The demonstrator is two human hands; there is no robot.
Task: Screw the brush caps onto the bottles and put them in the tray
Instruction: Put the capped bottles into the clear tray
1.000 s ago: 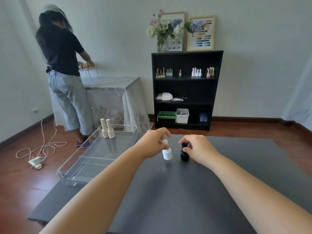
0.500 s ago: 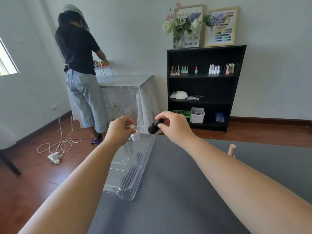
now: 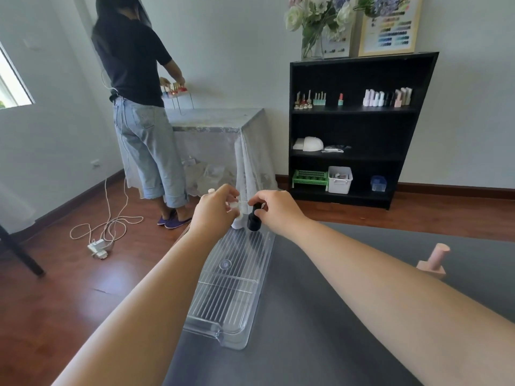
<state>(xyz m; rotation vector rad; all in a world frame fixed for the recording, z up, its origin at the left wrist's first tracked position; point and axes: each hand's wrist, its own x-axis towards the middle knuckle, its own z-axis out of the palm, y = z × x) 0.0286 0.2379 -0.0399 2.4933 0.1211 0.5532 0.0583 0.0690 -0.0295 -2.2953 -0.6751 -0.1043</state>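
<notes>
A pink bottle (image 3: 433,261) stands on the grey surface (image 3: 320,330) at right. Over the clear tray's (image 3: 231,288) far end, the left hand (image 3: 216,210) pinches a white bottle (image 3: 237,218); the right hand (image 3: 274,208) grips a black bottle (image 3: 254,222), arms outstretched.

I saw a white bottle (image 3: 237,218) in the left hand (image 3: 214,211) and a black bottle (image 3: 254,222) in the right hand (image 3: 274,210). The tray (image 3: 231,285) was clear plastic with a ribbed, striped floor, lying on a dark grey bench (image 3: 320,330). A pale pink bottle (image 3: 434,261) stood on the bench to the right. The floor (image 3: 69,288) was reddish-brown wood. At the far wall stood a black shelf (image 3: 362,129), with a green basket (image 3: 310,179) and a white bin (image 3: 340,183) on its lowest level.
</notes>
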